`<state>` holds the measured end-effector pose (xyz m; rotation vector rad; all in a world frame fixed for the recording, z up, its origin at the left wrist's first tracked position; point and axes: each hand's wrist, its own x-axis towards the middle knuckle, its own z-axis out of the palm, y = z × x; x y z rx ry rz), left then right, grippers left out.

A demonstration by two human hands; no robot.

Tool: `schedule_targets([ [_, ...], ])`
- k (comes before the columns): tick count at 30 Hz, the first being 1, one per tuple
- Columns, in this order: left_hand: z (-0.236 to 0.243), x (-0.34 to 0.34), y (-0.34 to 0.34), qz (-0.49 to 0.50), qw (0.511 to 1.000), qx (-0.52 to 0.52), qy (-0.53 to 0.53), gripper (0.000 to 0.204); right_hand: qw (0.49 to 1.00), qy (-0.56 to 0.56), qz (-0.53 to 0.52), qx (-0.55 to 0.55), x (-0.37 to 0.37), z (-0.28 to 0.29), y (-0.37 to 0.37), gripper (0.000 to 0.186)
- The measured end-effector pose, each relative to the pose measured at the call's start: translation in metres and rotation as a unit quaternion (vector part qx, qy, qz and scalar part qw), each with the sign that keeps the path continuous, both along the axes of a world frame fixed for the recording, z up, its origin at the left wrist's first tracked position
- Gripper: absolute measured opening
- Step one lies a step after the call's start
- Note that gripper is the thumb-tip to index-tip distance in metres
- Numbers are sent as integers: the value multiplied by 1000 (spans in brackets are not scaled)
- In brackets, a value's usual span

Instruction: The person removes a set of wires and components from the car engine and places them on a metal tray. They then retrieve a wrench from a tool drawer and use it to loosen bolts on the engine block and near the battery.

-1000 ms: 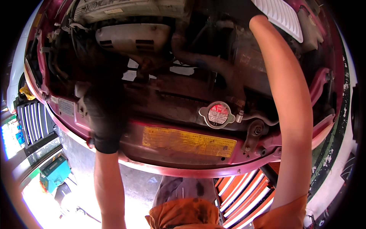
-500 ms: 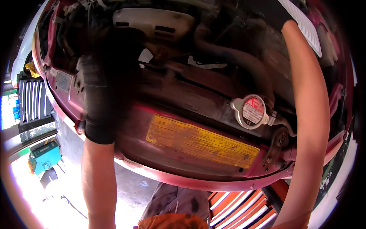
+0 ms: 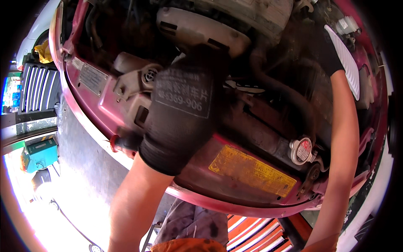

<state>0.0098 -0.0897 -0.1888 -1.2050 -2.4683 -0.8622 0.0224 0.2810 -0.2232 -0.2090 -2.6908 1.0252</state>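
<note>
My left hand point(image 3: 180, 101), in a black glove with pale print on its back, reaches over the front panel into the car's engine bay. Its fingers vanish in the shadow below a beige heat shield point(image 3: 201, 31), so what they touch is hidden. On the far right my right hand point(image 3: 325, 48), also in a dark glove, lies beside a white pleated panel point(image 3: 345, 63) resembling an air filter. Darkness hides its fingers and any grip. A handle-like red and black thing point(image 3: 124, 143) rests on the front edge by my left wrist.
A silver radiator cap point(image 3: 301, 151) sits right of a worn yellow label point(image 3: 252, 170) on the dark red front panel point(image 3: 197, 185). A thick hose point(image 3: 285, 88) curves between my arms. Left on the floor stands a teal box point(image 3: 41, 154); orange and white drawers point(image 3: 256, 233) show below.
My left hand has moved right across the front panel, uncovering a grey bracket to its left. The whole view has shifted, and more of my right glove now shows beside the pleated panel.
</note>
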Motion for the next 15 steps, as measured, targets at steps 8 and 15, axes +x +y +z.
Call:
schedule_targets([
  [8, 8, -1, 3, 15, 998, -29, -51, 32, 945, -150, -127, -261, -2, 6, -9, 17],
  [15, 10, 0, 4, 0, 995, 0, -99, 36, 982, -93, 62, 153, 9, -9, 22, 22],
])
